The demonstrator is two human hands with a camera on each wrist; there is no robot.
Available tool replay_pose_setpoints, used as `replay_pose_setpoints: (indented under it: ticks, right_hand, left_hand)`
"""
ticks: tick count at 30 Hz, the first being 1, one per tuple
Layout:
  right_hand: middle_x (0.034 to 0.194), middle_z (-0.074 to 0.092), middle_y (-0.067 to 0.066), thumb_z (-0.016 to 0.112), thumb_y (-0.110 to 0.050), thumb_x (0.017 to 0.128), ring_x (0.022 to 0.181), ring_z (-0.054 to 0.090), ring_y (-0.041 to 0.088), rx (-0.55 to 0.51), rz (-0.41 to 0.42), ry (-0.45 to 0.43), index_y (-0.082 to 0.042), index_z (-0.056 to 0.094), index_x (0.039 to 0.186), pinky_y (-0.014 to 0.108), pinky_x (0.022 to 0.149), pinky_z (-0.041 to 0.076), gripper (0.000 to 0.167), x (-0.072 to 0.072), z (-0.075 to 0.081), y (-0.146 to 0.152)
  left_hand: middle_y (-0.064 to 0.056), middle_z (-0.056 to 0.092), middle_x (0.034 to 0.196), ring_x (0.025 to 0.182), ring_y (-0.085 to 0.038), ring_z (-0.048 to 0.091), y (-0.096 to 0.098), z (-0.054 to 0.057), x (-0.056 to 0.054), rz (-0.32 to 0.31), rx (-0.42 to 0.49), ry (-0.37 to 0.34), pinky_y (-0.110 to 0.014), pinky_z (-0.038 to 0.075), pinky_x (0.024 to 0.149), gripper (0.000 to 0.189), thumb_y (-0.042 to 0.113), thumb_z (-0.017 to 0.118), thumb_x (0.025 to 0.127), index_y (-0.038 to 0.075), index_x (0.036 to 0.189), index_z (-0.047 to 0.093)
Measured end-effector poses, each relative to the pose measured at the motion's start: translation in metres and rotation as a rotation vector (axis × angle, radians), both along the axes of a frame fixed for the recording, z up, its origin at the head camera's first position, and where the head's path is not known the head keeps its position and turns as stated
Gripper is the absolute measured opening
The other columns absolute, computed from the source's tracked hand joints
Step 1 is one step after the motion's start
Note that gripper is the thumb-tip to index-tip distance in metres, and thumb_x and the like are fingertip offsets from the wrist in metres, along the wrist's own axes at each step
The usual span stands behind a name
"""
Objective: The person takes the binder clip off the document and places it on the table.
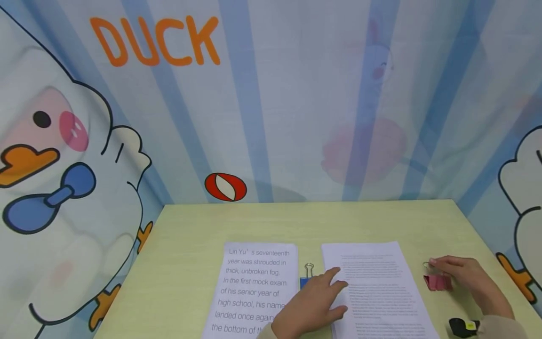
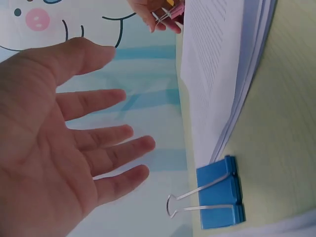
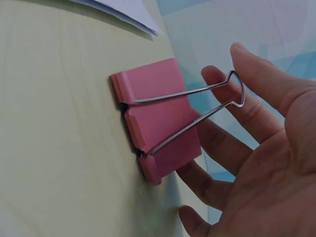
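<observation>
My left hand (image 1: 315, 301) hovers over the left edge of a printed paper stack (image 1: 377, 282), fingers spread and holding nothing. Behind it, partly hidden, a blue binder clip (image 2: 217, 195) stands on the table beside the stack with its wire handles up. My right hand (image 3: 261, 133) is at a pink binder clip (image 3: 160, 116) to the right of the stack. Its fingers reach behind the clip and its wire handles, while the thumb stands apart from the handles. Whether the fingertips touch the clip is unclear.
A large-print sheet (image 1: 251, 282) lies left of the blue clip. Near the right wrist is a black object (image 1: 463, 327) with a yellow mark. A curtain (image 1: 288, 103) printed with ducks closes off the back of the pale table (image 1: 178, 245).
</observation>
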State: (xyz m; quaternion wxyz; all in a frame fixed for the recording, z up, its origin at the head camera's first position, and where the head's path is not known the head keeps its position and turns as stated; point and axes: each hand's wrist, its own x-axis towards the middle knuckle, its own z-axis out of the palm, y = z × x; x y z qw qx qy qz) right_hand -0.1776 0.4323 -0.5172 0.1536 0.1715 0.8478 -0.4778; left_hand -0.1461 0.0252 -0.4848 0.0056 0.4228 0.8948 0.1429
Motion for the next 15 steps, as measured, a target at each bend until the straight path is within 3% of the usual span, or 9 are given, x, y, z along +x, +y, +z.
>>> replay_pose_setpoints:
  ticks: [6,10,15]
  right_hand:
    - [0.136,0.050,0.034,0.070,-0.054,0.091,0.126,0.037,0.052,0.013,-0.010,0.009,0.004,0.067,0.121,0.067,0.098,0.032,0.066,-0.003,-0.004,0.000]
    - [0.130,0.057,0.029,0.068,-0.052,0.092,0.122,0.042,0.049,0.028,0.002,0.027,0.005,0.066,0.122,0.062,0.095,0.037,0.064,-0.003,-0.007,0.003]
    - [0.129,0.057,0.029,0.065,-0.051,0.095,0.119,0.044,0.047,0.053,0.020,0.048,0.008,0.061,0.128,0.060,0.092,0.040,0.068,-0.003,-0.009,0.009]
  left_hand:
    - [-0.009,0.053,0.146,0.130,-0.016,0.052,-0.015,0.002,-0.001,0.004,0.053,0.014,-0.034,0.045,0.100,0.038,0.032,0.064,0.099,0.014,0.133,0.064]
    - [-0.008,0.058,0.140,0.124,-0.014,0.056,-0.024,0.002,0.001,0.001,0.087,0.066,-0.031,0.047,0.095,0.035,0.030,0.066,0.098,0.013,0.129,0.066]
    - [-0.006,0.062,0.134,0.121,-0.014,0.059,-0.037,0.009,0.000,0.028,0.096,0.073,-0.031,0.047,0.095,0.034,0.029,0.066,0.098,0.011,0.128,0.067]
